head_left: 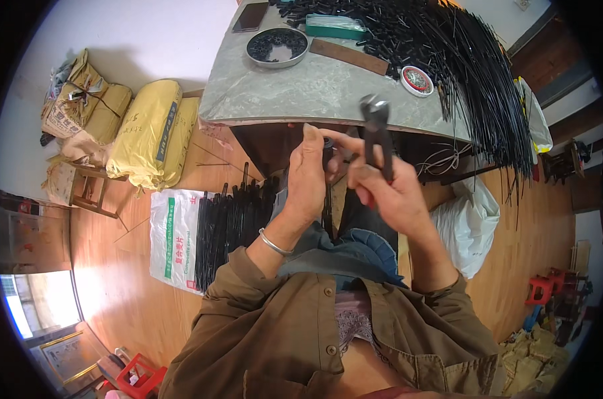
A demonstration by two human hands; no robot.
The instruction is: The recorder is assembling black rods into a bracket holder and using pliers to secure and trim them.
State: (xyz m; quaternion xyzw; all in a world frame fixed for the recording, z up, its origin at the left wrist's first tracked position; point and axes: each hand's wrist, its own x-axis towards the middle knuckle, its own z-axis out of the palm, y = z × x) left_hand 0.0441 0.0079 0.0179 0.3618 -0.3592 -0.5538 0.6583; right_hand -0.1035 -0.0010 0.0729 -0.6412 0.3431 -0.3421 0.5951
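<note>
My right hand (pixel 398 196) is wrapped round the dark handles of a pair of end-cutting pincers (pixel 376 120). Their shiny metal head points up, just in front of the table edge. An outstretched finger of that hand reaches across toward my left hand (pixel 305 179). The left hand, thumb up and a silver bangle on its wrist, is closed round a black rod-like piece (pixel 327 151). Only the top of this piece shows clearly; the fingers and blur hide the rest. Both hands are close together above my lap.
On the grey table (pixel 248 96) are a round metal dish (pixel 305 56) of small black parts, a green box (pixel 335 26), a wooden strip (pixel 348 56), a small red-and-white tub (pixel 416 80) and piled black rods (pixel 471 73). Bundled rods (pixel 222 233) lie left of my legs; a white bag (pixel 468 229) stands right.
</note>
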